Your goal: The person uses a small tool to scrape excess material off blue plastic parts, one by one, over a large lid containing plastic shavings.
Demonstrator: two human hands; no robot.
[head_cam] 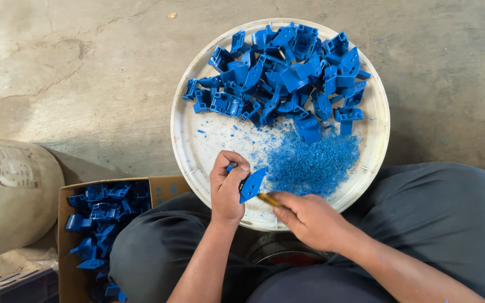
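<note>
My left hand (227, 188) grips a blue plastic part (252, 183) over the near edge of a round white tray (189, 140). My right hand (310, 217) holds a small yellow-handled tool (267, 198) whose tip touches the part's lower edge. A heap of blue plastic parts (282, 73) fills the tray's far half. Fine blue shavings (312, 160) are piled in the tray just beyond my hands.
A cardboard box (67, 235) with several blue parts (99, 216) stands on the floor by my left knee. A large white sack (9, 193) lies at the far left. My grey-trousered legs (444, 207) frame the tray on the concrete floor (74, 67).
</note>
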